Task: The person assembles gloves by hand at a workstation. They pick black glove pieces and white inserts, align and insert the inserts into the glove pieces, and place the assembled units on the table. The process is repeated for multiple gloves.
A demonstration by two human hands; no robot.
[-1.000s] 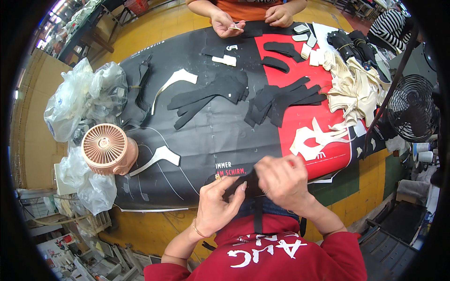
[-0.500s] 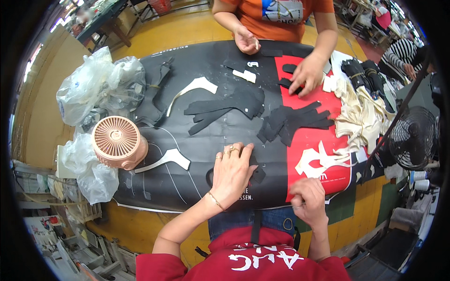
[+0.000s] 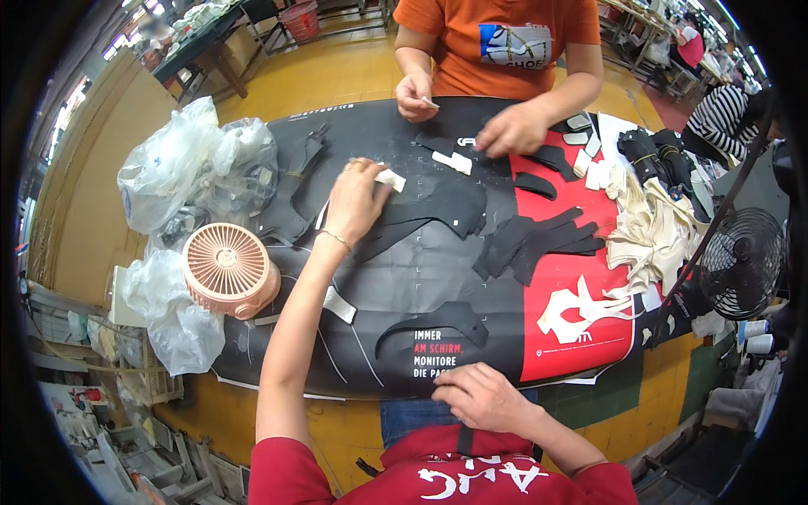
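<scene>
My left hand [image 3: 358, 200] is stretched over the middle of the table, fingers bent down onto a white curved cut piece [image 3: 391, 179]. Most of that piece is hidden under the hand. My right hand [image 3: 486, 397] is at the near table edge, its fingers curled together; whatever they hold, if anything, is too small to make out. In front of me lies a black curved cut piece [image 3: 442, 322]. Another white curved piece [image 3: 340, 305] is partly covered by my left forearm. Larger black cut pieces [image 3: 454, 206] overlap beyond it.
A pink fan [image 3: 229, 261] and clear plastic bags [image 3: 181, 172] stand at the left. On the red part lie black strips [image 3: 547, 240] and white pieces [image 3: 568, 313], with a cream pile [image 3: 648, 223] beyond. Across the table, a co-worker's hands [image 3: 513, 129] handle small pieces.
My left hand has moved from the black piece near me up and left to the far white piece. My right hand has shifted left and nearer me. The co-worker's hands have moved left.
</scene>
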